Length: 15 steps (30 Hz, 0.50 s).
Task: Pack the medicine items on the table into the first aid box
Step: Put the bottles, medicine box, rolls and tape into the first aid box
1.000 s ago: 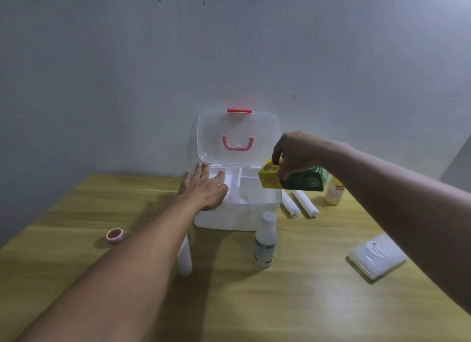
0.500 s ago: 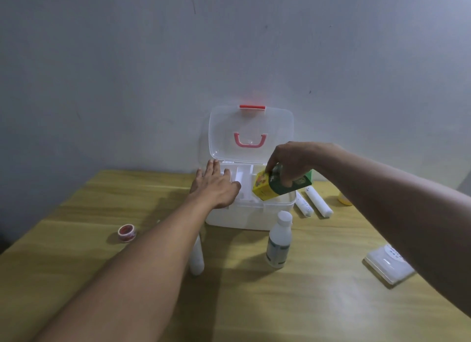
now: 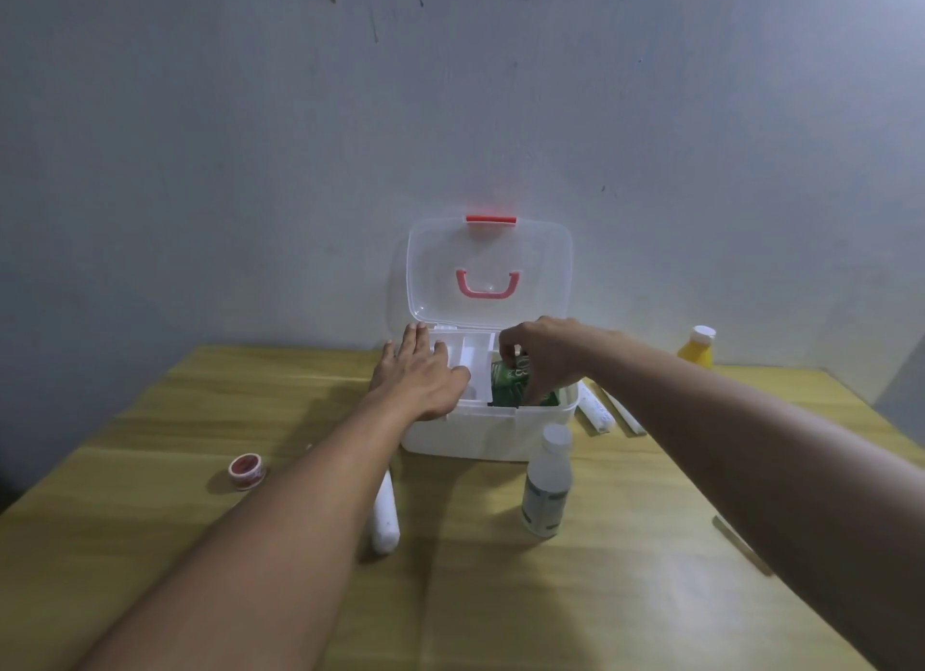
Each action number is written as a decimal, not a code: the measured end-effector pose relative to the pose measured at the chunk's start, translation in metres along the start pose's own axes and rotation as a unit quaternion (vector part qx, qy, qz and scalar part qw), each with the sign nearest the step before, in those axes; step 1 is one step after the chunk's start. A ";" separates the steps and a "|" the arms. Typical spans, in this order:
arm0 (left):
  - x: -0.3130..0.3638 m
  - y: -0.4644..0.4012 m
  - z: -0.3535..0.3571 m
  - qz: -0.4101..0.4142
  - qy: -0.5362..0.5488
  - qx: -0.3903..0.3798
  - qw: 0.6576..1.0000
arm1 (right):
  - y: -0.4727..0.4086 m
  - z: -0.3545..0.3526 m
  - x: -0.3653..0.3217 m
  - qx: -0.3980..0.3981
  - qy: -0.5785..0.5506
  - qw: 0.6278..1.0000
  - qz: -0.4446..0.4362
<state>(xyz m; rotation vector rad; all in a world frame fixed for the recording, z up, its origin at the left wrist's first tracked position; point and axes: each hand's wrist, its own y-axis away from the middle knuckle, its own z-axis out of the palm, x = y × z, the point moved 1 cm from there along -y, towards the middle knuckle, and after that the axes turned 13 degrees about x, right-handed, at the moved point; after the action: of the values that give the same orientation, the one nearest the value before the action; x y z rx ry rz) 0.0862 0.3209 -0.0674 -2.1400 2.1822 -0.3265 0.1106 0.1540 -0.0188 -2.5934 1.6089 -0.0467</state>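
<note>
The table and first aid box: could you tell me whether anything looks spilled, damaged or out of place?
Nothing stands out. The first aid box sits open, the right hand lowering the green carton into its right compartment, the left hand resting on its left rim. The clear bottle and yellow bottle stand upright; no spill shows.

2 bare forearms, no sleeves; left hand, right hand without rings.

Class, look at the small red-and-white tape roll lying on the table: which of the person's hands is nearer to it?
Left. The left hand rests on the first aid box's near-left rim, up and right of the tape roll. The right hand is farther, over the box's right compartment, gripping a green carton.
</note>
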 end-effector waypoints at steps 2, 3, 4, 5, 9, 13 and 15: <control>0.000 0.000 0.000 0.001 0.001 -0.001 1.000 | -0.001 0.000 0.001 -0.004 -0.010 1.000 0.001; 0.000 0.001 0.000 0.003 0.001 -0.002 1.000 | -0.001 0.002 0.000 -0.004 -0.015 1.000 0.002; 0.000 0.001 0.001 0.006 0.001 -0.003 1.000 | -0.002 0.004 0.000 -0.002 -0.018 1.000 0.003; 0.000 0.001 0.001 0.010 0.000 -0.004 1.000 | -0.003 0.007 -0.001 0.001 -0.018 1.000 0.002; -0.001 0.000 0.002 0.019 -0.008 -0.012 1.000 | -0.007 0.023 0.001 0.023 -0.005 1.000 -0.008; -0.002 -0.001 0.001 0.017 -0.008 -0.018 1.000 | -0.005 0.026 0.004 0.014 0.002 1.000 -0.013; -0.002 -0.001 0.002 0.018 -0.009 -0.017 1.000 | -0.002 0.022 0.004 0.013 -0.003 1.000 -0.013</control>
<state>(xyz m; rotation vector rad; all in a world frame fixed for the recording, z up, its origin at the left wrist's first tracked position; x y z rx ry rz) 0.0880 0.3227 -0.0695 -2.1087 2.2302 -0.2673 0.1159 0.1527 -0.0410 -2.5915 1.5630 -0.0604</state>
